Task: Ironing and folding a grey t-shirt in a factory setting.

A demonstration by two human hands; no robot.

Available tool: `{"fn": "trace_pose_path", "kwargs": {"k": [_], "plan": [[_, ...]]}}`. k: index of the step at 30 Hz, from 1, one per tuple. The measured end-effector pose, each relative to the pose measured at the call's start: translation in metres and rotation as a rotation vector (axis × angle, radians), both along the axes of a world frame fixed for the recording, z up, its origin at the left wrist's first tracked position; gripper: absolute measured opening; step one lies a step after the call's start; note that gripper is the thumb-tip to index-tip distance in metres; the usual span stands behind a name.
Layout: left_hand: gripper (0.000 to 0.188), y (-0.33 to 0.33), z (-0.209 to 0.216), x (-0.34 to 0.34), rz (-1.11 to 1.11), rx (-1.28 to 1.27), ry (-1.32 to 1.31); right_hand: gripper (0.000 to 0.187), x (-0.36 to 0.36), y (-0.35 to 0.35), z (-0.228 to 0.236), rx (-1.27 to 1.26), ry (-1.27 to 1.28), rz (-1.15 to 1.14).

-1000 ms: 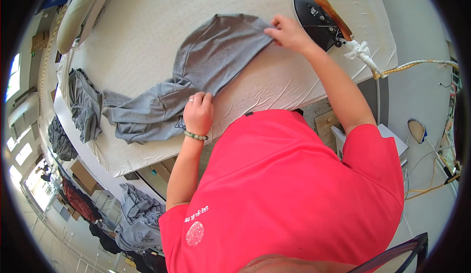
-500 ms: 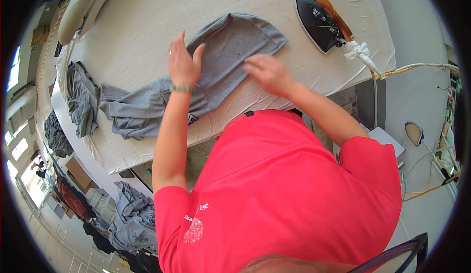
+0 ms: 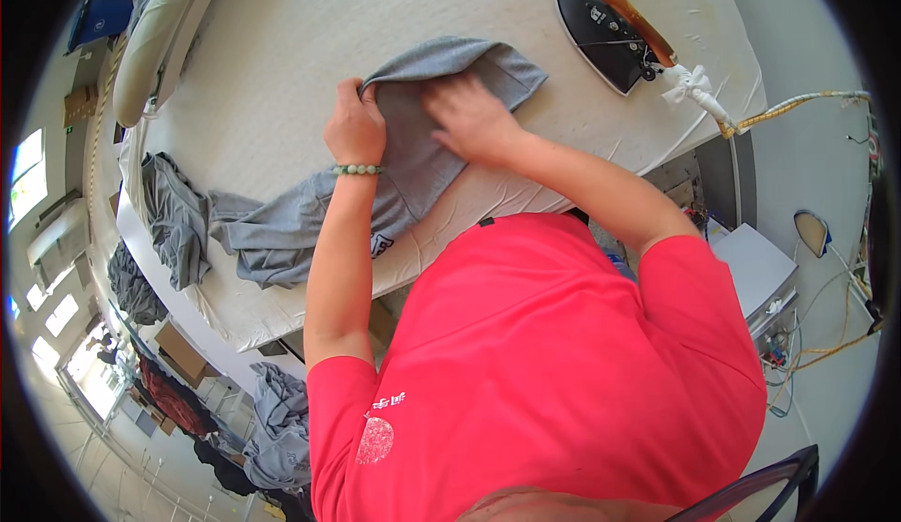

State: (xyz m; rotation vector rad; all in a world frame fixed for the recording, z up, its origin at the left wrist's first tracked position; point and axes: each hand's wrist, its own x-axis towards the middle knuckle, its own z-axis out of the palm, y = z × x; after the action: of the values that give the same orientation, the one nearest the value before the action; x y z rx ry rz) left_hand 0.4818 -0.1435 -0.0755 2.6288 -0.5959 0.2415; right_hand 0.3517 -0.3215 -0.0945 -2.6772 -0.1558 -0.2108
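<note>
Your left hand (image 3: 355,130) grips the grey shirt's (image 3: 413,161) far edge while your open right hand (image 3: 472,115) presses it flat

Bright, even daylight, windows (image 3: 28,161) glaring at far left; soft faint shadows under the hands on the white bench (image 3: 282,43); strong fisheye bending at the rim, black circular vignette; centre sharp, edges slightly soft

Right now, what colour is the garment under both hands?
Heather grey garment, plain where visible; the head view shows it best.
</note>
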Motion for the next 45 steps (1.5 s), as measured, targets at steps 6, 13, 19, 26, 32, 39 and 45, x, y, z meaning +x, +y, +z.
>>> {"fn": "trace_pose_path", "kwargs": {"k": [6,13,19,26,32,39,45], "plan": [[0.02,0.017,-0.003,0.004,-0.027,-0.039,0.126,0.062,0.041,-0.001,-0.017,-0.043,-0.078,-0.151],[0.027,0.104,0.018,-0.026,-0.071,0.011,0.542,0.063,0.048,-0.007,-0.022,-0.057,-0.072,0.025],[0.019,0.075,0.013,-0.067,-0.067,0.044,-0.054,0.058,0.049,-0.005,-0.021,-0.075,-0.111,-0.025],[0.028,0.083,0.006,-0.164,-0.332,0.072,-0.047,0.039,-0.005,-0.027,-0.023,0.125,-0.23,0.423],[0.03,0.098,-0.001,-0.167,-0.197,0.15,-0.041,0.041,-0.042,-0.093,-0.008,-0.076,-0.181,0.305],[0.03,0.107,0.027,-0.162,-0.296,0.211,0.236,0.04,-0.041,-0.12,-0.014,-0.176,-0.16,0.423],[0.053,0.061,0.014,-0.197,-0.296,0.213,0.241,0.044,-0.067,-0.083,0.015,-0.246,-0.133,0.366]]}}
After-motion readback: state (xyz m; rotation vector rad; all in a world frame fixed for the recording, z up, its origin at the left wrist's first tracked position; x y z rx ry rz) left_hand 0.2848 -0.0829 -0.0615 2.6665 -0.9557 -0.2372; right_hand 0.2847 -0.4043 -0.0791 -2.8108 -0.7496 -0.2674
